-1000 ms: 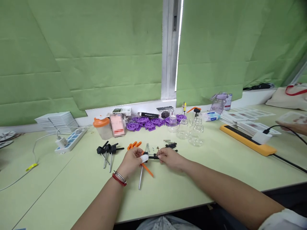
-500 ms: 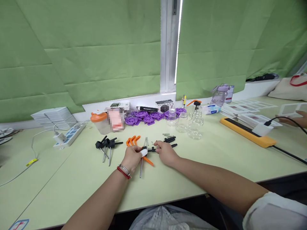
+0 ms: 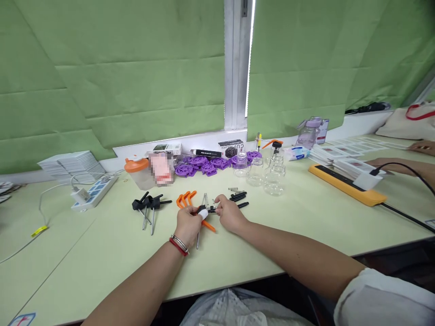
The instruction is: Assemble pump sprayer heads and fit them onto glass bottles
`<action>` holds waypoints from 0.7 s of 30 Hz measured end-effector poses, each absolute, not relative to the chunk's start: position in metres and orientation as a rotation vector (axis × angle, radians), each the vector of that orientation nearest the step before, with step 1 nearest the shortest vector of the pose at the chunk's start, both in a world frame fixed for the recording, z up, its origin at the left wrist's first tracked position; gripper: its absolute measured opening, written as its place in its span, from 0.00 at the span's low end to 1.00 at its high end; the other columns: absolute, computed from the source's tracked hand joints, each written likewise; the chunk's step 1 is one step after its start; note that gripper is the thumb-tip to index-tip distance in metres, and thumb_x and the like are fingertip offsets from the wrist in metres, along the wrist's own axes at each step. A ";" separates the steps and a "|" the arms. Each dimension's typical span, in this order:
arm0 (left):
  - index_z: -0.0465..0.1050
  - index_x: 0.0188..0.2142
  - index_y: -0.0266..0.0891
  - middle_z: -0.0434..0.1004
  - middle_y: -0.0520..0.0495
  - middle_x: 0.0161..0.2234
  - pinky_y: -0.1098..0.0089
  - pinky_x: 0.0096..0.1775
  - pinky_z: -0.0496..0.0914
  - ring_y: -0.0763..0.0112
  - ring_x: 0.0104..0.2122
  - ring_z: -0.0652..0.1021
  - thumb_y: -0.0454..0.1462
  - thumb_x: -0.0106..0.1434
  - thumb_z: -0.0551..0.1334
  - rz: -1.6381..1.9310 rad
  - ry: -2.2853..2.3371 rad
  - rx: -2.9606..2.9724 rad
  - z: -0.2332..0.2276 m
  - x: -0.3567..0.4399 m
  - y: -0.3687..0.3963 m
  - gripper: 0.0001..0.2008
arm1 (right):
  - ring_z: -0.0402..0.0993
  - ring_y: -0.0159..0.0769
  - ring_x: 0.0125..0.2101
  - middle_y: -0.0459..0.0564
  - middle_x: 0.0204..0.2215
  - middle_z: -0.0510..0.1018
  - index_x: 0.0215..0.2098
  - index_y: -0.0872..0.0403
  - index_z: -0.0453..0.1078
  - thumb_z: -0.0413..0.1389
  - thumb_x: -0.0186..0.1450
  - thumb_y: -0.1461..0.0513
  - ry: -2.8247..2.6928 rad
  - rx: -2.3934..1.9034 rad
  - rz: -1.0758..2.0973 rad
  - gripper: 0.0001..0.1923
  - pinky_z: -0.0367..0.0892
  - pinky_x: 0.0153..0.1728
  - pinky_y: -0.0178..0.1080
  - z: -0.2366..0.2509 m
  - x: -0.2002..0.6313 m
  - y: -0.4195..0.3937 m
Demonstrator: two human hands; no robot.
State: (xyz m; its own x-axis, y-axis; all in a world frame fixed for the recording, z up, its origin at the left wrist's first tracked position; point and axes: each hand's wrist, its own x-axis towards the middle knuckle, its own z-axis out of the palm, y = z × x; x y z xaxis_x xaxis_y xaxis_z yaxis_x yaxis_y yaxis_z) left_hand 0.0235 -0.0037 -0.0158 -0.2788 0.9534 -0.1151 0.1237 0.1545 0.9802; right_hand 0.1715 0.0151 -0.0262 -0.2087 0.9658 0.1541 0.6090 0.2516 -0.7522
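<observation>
Head view shows both hands of the person meeting near the middle of the pale green worktop (image 3: 306,226). Left hand (image 3: 187,224) has a white wrap on one finger and a red and silver bracelet at the wrist; its fingers are closed on one end of a small black part (image 3: 211,209). Right hand (image 3: 231,214) pinches the other end of the same black part, so the part is held between the two hands, just above the worktop. Under the hands lie an orange lever (image 3: 208,226) and a thin metal rod (image 3: 198,238), both flat on the worktop. Just behind the left hand there are more orange levers (image 3: 185,198), and left of them a group of black-headed pins (image 3: 148,206). Near the right hand, a little behind, lie black sticks (image 3: 239,197) and small springs (image 3: 234,189). Further back stand clear glass jars (image 3: 261,174) and purple plastic wheels (image 3: 204,165). At the right side, well apart, another person's arm (image 3: 394,165) rests beside a long orange power strip (image 3: 346,185).
</observation>
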 end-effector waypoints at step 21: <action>0.70 0.26 0.36 0.65 0.50 0.23 0.69 0.26 0.65 0.72 0.23 0.67 0.36 0.48 0.64 1.212 1.643 1.215 -0.017 0.023 -0.008 0.06 | 0.63 0.31 0.27 0.46 0.26 0.70 0.38 0.54 0.63 0.51 0.60 0.71 -1.955 -1.436 0.758 0.09 0.53 0.27 0.32 -0.024 0.172 0.019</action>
